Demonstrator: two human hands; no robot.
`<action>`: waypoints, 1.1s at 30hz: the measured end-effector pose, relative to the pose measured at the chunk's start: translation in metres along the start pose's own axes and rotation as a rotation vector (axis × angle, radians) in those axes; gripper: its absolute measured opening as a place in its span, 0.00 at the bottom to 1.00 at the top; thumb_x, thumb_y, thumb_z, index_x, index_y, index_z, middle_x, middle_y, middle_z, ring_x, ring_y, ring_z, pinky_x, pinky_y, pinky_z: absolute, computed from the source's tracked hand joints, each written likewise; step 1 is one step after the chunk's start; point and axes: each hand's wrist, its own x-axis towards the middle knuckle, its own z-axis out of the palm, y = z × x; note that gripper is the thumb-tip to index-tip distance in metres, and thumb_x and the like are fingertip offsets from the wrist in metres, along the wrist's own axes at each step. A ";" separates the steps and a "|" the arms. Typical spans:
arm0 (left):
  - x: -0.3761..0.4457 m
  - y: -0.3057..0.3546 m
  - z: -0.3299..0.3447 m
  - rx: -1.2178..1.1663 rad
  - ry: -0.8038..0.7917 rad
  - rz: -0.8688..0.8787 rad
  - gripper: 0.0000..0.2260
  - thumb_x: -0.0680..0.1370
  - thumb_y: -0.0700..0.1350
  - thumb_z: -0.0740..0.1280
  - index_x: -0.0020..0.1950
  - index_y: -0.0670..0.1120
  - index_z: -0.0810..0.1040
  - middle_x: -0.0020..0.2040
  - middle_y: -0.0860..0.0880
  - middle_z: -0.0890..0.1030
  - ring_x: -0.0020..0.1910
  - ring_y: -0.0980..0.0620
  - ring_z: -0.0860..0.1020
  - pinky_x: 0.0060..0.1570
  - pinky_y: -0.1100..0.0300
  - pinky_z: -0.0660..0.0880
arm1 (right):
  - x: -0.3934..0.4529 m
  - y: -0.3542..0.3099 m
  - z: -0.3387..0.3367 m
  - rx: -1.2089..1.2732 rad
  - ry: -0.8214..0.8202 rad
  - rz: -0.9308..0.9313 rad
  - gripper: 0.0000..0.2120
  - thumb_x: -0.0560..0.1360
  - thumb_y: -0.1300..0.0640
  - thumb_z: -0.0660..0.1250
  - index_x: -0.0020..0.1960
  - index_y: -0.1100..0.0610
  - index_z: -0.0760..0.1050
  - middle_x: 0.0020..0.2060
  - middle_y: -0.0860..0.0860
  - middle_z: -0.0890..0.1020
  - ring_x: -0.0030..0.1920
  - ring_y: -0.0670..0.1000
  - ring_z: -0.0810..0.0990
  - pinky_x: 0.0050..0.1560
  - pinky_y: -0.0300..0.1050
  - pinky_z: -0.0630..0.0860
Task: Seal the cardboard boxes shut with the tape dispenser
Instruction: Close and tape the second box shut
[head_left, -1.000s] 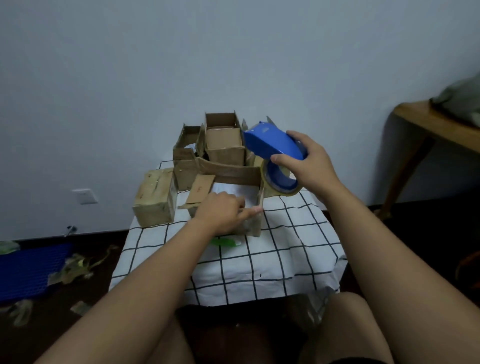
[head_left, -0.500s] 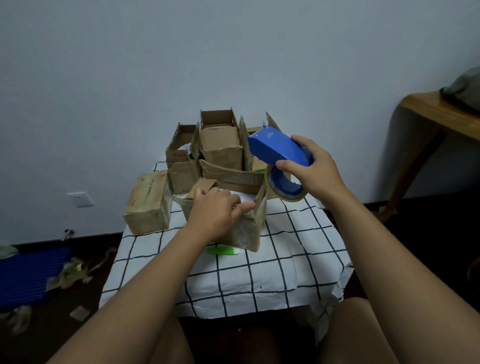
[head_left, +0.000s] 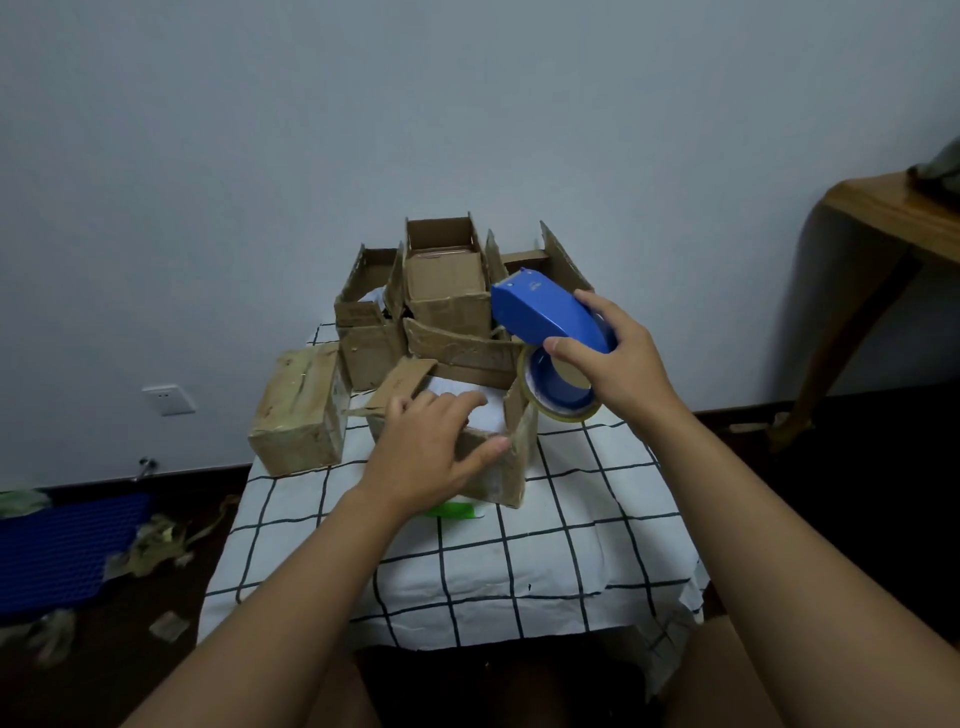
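An open cardboard box (head_left: 498, 475) stands nearest me on the checked tablecloth (head_left: 571, 519), with white contents showing inside. My left hand (head_left: 431, 447) lies over its near flap, fingers spread across the top and thumb on the front edge. My right hand (head_left: 613, 358) grips a blue tape dispenser (head_left: 545, 317) with a tape roll (head_left: 558, 395), held above the box's right corner. A taped, closed box (head_left: 296, 415) sits to the left. Several open boxes (head_left: 447, 280) stand behind.
A green item (head_left: 452, 512) peeks from under the near box. A wooden table (head_left: 893, 218) stands at the right. On the floor at left lie a blue crate (head_left: 62, 551) and tape scraps (head_left: 156, 540). A wall socket (head_left: 167, 399) is at left.
My left hand has spread out flatter over the near box's flap. The dispenser in my right hand has stayed near the box's right corner. The camera view shifted slightly.
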 end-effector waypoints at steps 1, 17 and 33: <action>-0.002 0.000 0.000 0.044 -0.018 0.013 0.30 0.76 0.73 0.48 0.69 0.59 0.69 0.46 0.56 0.75 0.49 0.53 0.72 0.51 0.52 0.62 | 0.001 -0.001 0.001 -0.006 -0.004 -0.002 0.31 0.70 0.44 0.75 0.71 0.42 0.70 0.59 0.39 0.75 0.59 0.47 0.77 0.56 0.49 0.79; 0.000 0.002 -0.008 0.235 -0.095 0.111 0.25 0.76 0.63 0.55 0.74 0.66 0.58 0.43 0.55 0.67 0.44 0.51 0.68 0.46 0.52 0.59 | 0.033 -0.031 0.010 0.054 0.057 -0.032 0.32 0.67 0.42 0.76 0.69 0.43 0.73 0.58 0.40 0.76 0.57 0.46 0.78 0.51 0.42 0.77; 0.003 0.004 -0.004 0.239 -0.140 0.040 0.22 0.75 0.60 0.56 0.62 0.51 0.75 0.50 0.51 0.74 0.51 0.48 0.71 0.53 0.51 0.64 | 0.080 -0.025 0.052 -0.146 -0.067 -0.091 0.34 0.70 0.42 0.75 0.73 0.44 0.69 0.60 0.40 0.73 0.55 0.43 0.75 0.55 0.43 0.75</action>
